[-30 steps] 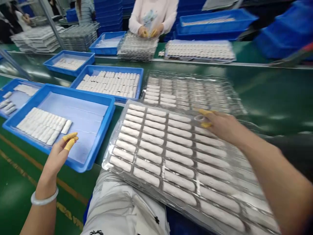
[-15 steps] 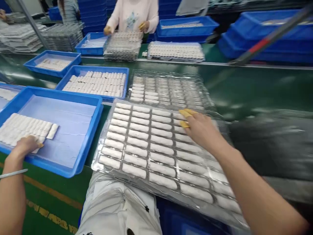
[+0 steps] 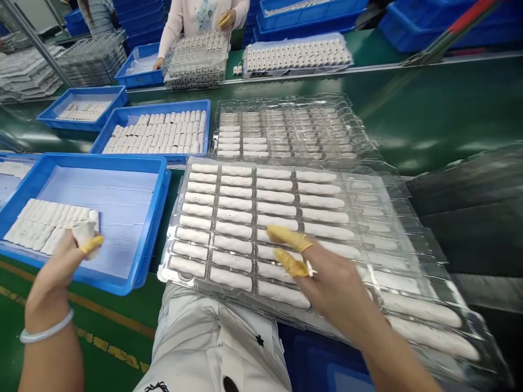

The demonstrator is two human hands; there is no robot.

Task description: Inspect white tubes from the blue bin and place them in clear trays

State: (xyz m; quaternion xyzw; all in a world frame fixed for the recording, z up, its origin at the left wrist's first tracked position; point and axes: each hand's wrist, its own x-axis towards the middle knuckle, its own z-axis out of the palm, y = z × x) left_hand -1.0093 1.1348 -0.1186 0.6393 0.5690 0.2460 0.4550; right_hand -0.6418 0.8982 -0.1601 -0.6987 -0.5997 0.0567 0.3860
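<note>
I had the left hand (image 3: 61, 261) over the front edge of the blue bin (image 3: 106, 159), its thumb and fingers closed around a white roll (image 3: 84, 232) that stood nearly upright in the grip. Just beyond it, rows of white rolls (image 3: 47, 224) lay side by side toward the bin's left edge, while the paper liner (image 3: 102, 185) showed bare toward the right edge.

My right hand (image 3: 284, 250) was above the middle of the clear tray (image 3: 163, 272), with a narrow gap between its 2 yellow-covered fingertips and nothing that I could see held there. I could not tell whether they touched the rolls below. White rolls filled the 4 columns from the tray's left edge, and 2 longer ones lay near its front right corner. The tray's front edge jutted over the white trousers (image 3: 216, 343).

Behind the tray's back edge I saw a 2nd clear tray (image 3: 356, 128) on the green worktop (image 3: 408, 122). Across the worktop's far edge, a co-worker (image 3: 204, 16) had 1 hand beside a stack of clear trays (image 3: 196, 68) and the other raised.
</note>
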